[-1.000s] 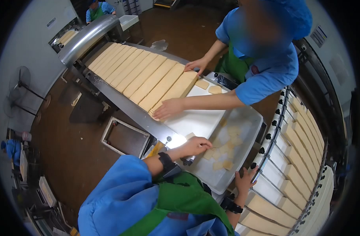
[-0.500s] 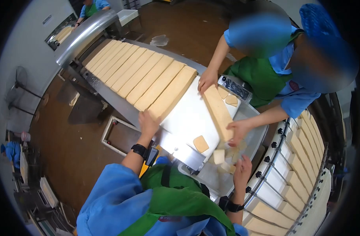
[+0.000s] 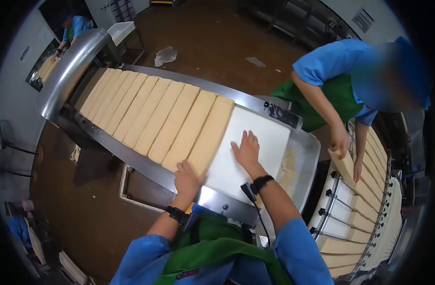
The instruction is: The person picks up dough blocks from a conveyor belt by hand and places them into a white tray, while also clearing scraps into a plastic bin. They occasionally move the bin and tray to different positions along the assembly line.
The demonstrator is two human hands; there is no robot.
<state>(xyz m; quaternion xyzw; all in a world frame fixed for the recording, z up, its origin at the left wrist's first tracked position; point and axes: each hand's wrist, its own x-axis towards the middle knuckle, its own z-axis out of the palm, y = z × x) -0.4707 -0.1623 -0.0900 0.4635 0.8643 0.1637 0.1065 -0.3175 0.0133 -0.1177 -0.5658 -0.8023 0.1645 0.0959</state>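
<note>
Long pale dough slabs (image 3: pixel 153 114) lie side by side across the belt conveyor. My left hand (image 3: pixel 187 179) rests on the near end of the last slab (image 3: pixel 212 135), fingers apart and not wrapped round it. Over the bare white belt (image 3: pixel 231 166), just right of that slab, my right hand (image 3: pixel 247 151) is spread with nothing in it. Dough offcuts (image 3: pixel 288 166) lie in the metal tray (image 3: pixel 314 166) beyond the belt's end. At the right, a co-worker's hands hold another slab (image 3: pixel 345 166) over a second conveyor.
The second conveyor (image 3: pixel 322 209), with slabs between metal bars, curves along the right. The co-worker (image 3: pixel 322 80) stands at the upper right beside a control panel (image 3: pixel 282 115). A curved metal cover (image 3: pixel 75 69) spans the belt's far end. Another person (image 3: pixel 77 26) is at the upper left.
The co-worker has carried a slab from the belt's end to the second conveyor. My right hand has moved from the tray onto the belt. The loose pieces have left the belt. The view has shifted.
</note>
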